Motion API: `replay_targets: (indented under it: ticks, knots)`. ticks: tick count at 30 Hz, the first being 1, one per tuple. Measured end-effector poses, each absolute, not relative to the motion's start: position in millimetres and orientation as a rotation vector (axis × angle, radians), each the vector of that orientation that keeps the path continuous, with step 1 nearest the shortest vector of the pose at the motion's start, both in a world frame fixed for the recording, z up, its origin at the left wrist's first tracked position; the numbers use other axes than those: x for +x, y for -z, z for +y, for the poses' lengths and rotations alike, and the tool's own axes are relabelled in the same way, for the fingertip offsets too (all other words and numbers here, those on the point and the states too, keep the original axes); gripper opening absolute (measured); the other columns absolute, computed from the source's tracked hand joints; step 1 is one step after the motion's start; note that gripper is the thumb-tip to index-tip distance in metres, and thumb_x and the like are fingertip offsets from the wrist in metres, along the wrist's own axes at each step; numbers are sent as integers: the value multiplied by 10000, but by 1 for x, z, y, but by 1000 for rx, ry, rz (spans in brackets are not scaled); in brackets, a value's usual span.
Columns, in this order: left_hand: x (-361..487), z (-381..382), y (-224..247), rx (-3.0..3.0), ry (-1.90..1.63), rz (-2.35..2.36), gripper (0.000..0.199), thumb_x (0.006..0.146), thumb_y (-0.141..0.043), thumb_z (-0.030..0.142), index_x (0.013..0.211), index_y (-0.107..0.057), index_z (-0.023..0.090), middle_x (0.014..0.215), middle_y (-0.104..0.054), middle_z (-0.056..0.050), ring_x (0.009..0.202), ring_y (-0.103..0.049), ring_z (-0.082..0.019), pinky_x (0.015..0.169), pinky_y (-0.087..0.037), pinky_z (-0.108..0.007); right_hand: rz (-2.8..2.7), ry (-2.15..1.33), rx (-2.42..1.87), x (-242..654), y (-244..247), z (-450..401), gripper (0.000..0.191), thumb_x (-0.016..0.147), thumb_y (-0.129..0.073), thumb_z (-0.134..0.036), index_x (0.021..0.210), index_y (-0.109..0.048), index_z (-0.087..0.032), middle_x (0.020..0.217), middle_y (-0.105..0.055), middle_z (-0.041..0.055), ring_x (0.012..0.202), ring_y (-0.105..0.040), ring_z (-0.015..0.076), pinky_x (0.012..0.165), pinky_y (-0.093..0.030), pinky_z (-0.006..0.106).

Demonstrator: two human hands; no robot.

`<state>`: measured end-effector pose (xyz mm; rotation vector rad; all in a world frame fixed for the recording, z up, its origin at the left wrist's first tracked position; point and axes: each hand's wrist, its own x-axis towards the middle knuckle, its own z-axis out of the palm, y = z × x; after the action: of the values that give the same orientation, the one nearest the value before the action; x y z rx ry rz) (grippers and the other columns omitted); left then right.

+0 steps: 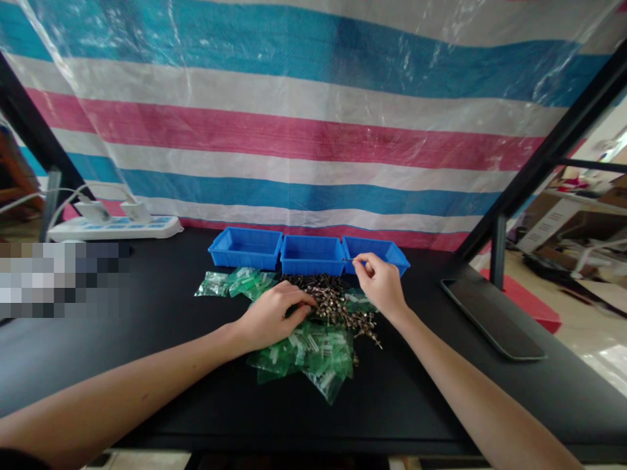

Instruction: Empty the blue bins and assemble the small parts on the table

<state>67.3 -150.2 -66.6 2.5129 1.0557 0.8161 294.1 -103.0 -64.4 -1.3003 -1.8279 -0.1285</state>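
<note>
Between its thumb and forefinger, my right hand (378,282) pinches a thin dark screw (347,260), held level by the front of the right blue bin (379,251). My left hand (274,314) rests at the left side of a heap of small bronze-coloured metal fasteners (330,303). Its thumb and forefinger come together at the heap; what lies between them I cannot make out. Darker screws (316,282) lie behind the bronze ones. Clear green plastic packets (313,352) with pale pieces inside spread in front of my left hand.
A middle blue bin (312,258) and a left blue bin (245,249) stand in the same row. More packets (245,282) lie before them. A white power strip (117,227) sits back left, a phone (492,320) at right. Striped sheeting (289,150) hangs behind the black table (196,391).
</note>
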Motion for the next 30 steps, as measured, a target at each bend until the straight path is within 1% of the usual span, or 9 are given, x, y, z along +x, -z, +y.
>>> replay_targets:
  ticks: [30]
  knots:
    - [67,-150,67,2506,-814,1051,197,829,-459,177,935,-625,191,863,-653,-19,835,-549,-156,771,-440,-272,-1837,113,-1305,294,68,-99,218,781,-465,-287,767,-637,-153,428,-411,-47,396,-391,88,473,-299,204]
